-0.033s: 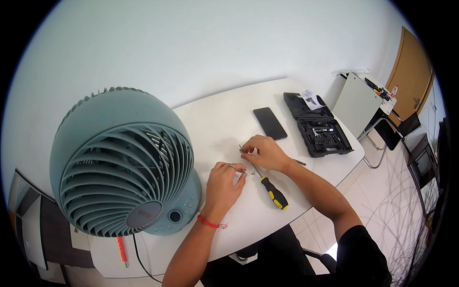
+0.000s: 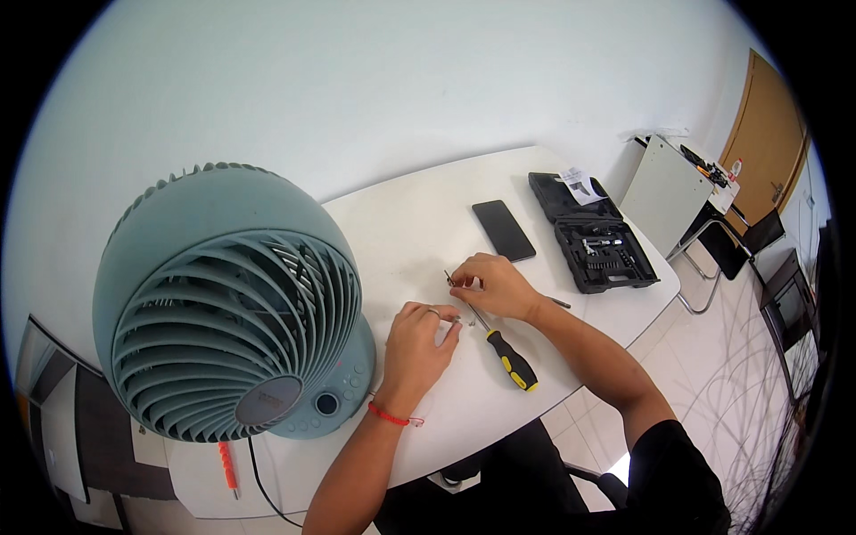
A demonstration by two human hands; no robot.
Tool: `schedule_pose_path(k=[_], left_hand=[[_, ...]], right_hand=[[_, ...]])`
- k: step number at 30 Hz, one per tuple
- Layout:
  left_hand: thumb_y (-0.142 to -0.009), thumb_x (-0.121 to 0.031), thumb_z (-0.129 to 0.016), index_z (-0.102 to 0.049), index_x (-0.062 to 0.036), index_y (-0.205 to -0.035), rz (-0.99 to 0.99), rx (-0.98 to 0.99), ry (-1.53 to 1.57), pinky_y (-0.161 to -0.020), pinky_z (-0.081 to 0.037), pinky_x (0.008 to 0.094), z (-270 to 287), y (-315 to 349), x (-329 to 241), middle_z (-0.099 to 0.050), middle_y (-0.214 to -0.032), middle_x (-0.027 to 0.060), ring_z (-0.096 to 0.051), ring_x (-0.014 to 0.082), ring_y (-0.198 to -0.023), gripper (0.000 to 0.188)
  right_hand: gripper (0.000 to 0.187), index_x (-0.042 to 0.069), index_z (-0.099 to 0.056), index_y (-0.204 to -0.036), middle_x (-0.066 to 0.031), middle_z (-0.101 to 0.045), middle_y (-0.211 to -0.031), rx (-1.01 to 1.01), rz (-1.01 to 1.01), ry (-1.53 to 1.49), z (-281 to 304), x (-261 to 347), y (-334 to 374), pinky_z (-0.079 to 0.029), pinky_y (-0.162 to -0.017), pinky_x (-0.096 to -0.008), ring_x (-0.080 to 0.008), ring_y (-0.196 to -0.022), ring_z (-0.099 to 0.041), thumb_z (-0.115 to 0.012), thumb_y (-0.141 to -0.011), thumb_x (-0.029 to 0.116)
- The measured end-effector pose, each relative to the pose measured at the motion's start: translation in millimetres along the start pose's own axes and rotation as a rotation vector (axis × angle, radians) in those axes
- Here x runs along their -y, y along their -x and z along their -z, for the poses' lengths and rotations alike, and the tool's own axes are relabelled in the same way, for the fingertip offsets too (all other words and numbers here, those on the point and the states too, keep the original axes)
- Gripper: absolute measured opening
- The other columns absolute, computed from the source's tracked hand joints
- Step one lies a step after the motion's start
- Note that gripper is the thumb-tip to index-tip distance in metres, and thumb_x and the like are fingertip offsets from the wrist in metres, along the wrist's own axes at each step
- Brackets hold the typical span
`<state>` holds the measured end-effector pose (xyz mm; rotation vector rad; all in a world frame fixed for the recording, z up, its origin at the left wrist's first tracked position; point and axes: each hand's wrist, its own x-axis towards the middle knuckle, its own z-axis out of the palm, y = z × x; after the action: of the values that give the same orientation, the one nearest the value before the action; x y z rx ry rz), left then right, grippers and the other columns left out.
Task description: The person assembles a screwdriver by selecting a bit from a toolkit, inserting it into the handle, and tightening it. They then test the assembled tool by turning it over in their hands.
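My left hand [image 2: 419, 348] rests over the white table [image 2: 419, 232], thumb and forefinger closed on a small silvery piece [image 2: 456, 319], too small to name. Just beyond it, my right hand [image 2: 490, 283] pinches a thin dark metal piece [image 2: 448, 278], its kind unclear. Beneath the right hand lies a screwdriver [image 2: 512, 359] with a black and yellow handle; its shaft runs up-left, partly hidden. A grey rod end [image 2: 560, 303] pokes out beside my right wrist. Tiny bits [image 2: 472, 324] lie between the hands.
A large grey-green fan [image 2: 223, 205] stands at the left. An orange-handled tool [image 2: 227, 465] and a black cable [image 2: 259, 477] are below it. Behind the hands lie a phone [image 2: 504, 230] and an open black toolkit case [image 2: 615, 276]. A cabinet [image 2: 664, 187] stands farther right.
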<state>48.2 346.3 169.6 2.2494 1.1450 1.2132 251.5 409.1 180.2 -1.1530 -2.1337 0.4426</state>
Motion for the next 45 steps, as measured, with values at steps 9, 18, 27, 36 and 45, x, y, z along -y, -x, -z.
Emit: schedule_pose_path(k=[9, 18, 27, 36, 45], left_hand=[[-0.083, -0.006, -0.077, -0.071, -0.0094, -0.095, -0.277, 0.235, 0.19, -0.104, -0.047, 0.0381, 1, 3, -22, -0.072, -0.121, 0.0018, -0.06, 0.026, -0.122, 0.015], [-0.087, -0.009, -0.075, -0.067, -0.0089, -0.097, -0.264, 0.413, 0.234, -0.112, -0.042, 0.0396, -7, 11, -23, -0.07, -0.129, 0.0009, -0.053, 0.0258, -0.136, 0.013], [-0.088, -0.009, -0.074, -0.067, -0.0081, -0.098, -0.252, 0.418, 0.224, -0.111, -0.043, 0.0404, -7, 10, -22, -0.071, -0.126, 0.0017, -0.053, 0.0271, -0.137, 0.013], [-0.088, -0.01, -0.074, -0.065, -0.0078, -0.097, -0.235, 0.413, 0.213, -0.11, -0.044, 0.0405, -8, 11, -20, -0.072, -0.126, 0.0011, -0.054, 0.0272, -0.136, 0.013], [-0.088, -0.01, -0.074, -0.065, -0.0084, -0.099, -0.22, 0.428, 0.219, -0.112, -0.043, 0.0401, -8, 11, -20, -0.071, -0.127, 0.0008, -0.053, 0.0269, -0.136, 0.014]], right_hand=[[0.019, 0.0, -0.073, -0.099, -0.0159, -0.074, -0.09, 0.067, -0.06, -0.008, 8, 0, -1, -0.058, -0.076, -0.0348, -0.0268, -0.081, -0.072, -0.072, -0.086, 0.014], [0.018, 0.0, -0.073, -0.097, -0.0144, -0.074, -0.083, 0.076, -0.091, -0.077, 14, 5, -2, -0.059, -0.076, -0.0329, -0.0254, -0.077, -0.074, -0.07, -0.083, 0.011], [0.018, 0.0, -0.073, -0.098, -0.0135, -0.074, -0.083, 0.092, -0.069, -0.077, 13, 2, -2, -0.059, -0.075, -0.0311, -0.0228, -0.076, -0.074, -0.07, -0.082, 0.008], [0.022, 0.001, -0.073, -0.101, -0.0129, -0.075, -0.087, 0.08, -0.072, -0.102, 10, 4, -2, -0.06, -0.077, -0.0318, -0.0226, -0.08, -0.074, -0.073, -0.081, 0.009], [0.018, 0.002, -0.074, -0.098, -0.0139, -0.074, -0.088, 0.057, -0.038, -0.062, 9, 2, -1, -0.059, -0.075, -0.0347, -0.0262, -0.079, -0.073, -0.07, -0.084, 0.012]])
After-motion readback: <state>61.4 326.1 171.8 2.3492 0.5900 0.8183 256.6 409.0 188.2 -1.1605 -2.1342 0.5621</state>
